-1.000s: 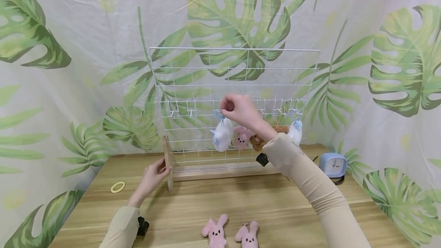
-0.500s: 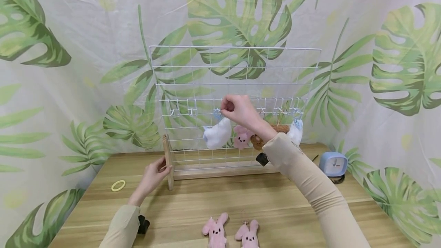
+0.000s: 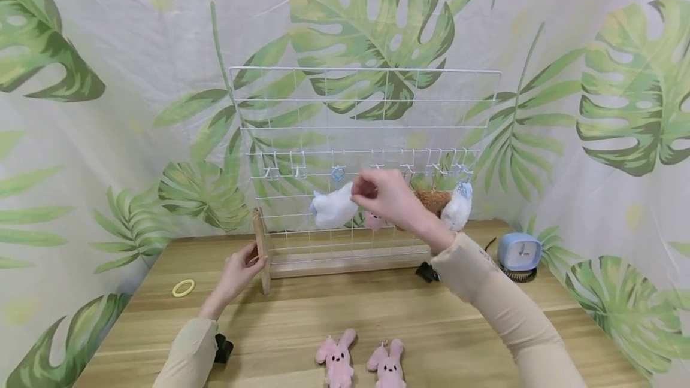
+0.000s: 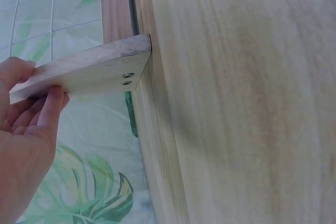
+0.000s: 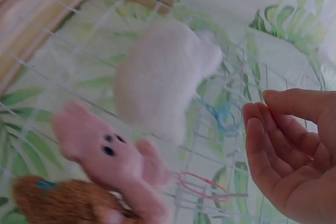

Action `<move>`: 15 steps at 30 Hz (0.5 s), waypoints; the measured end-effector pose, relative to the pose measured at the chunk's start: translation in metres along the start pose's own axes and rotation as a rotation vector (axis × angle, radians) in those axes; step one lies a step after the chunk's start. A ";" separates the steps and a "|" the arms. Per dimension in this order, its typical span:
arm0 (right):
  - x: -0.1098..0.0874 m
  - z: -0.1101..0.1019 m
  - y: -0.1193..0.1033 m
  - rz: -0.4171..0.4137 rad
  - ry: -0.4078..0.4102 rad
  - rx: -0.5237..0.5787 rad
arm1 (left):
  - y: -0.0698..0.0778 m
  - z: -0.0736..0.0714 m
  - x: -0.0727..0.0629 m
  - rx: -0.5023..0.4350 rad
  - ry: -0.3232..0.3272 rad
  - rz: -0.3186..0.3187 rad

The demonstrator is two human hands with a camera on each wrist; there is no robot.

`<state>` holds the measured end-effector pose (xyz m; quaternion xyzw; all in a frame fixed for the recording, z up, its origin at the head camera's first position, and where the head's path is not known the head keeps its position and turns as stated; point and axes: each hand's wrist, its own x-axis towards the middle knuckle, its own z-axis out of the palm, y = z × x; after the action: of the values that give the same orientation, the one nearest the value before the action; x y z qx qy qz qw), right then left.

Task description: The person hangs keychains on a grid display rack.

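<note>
My left hand (image 3: 235, 275) grips the upright wooden end post (image 3: 261, 250) of a white wire grid rack (image 3: 366, 69). In the left wrist view the thumb and fingers lie on opposite faces of that post (image 4: 100, 66). A white plush keychain (image 3: 334, 207) with blue tips hangs tilted from the rack by a blue loop (image 3: 338, 173). My right hand (image 3: 390, 199) is just right of it; in the right wrist view its thumb and fingers are loosely bent, holding nothing, apart from the blue loop (image 5: 227, 119). A pink plush (image 5: 113, 148) and a brown plush (image 5: 68, 198) hang beside it.
Another white plush (image 3: 457, 208) hangs at the rack's right end; bare hooks (image 3: 298, 167) are at its left. Two pink rabbit plushes (image 3: 336, 359) lie at the table's front. A yellow ring (image 3: 184, 288) lies left, a blue clock (image 3: 520, 252) stands right.
My right hand has let go and moved slightly right and down from the blue loop. The white plush has swung leftward into a tilt. My left hand has stayed on the post.
</note>
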<state>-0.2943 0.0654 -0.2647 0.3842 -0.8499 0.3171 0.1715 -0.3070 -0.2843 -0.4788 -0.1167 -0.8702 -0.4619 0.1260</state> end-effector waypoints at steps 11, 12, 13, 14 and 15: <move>-0.101 0.075 0.042 0.063 -0.292 0.047 | 0.000 -0.001 0.000 -0.006 -0.005 0.000; -0.110 0.083 0.048 0.080 -0.314 0.055 | 0.000 -0.001 0.000 -0.006 -0.005 -0.001; -0.118 0.090 0.053 0.093 -0.331 0.056 | 0.000 -0.001 0.000 -0.007 -0.004 -0.002; -0.125 0.096 0.057 0.101 -0.344 0.056 | 0.000 -0.001 0.000 -0.006 -0.005 -0.002; -0.132 0.102 0.062 0.118 -0.360 0.059 | 0.000 -0.001 0.000 -0.006 -0.006 -0.004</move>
<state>-0.2608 0.0998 -0.4361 0.3890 -0.8783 0.2775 -0.0135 -0.3071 -0.2851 -0.4780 -0.1167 -0.8694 -0.4643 0.1221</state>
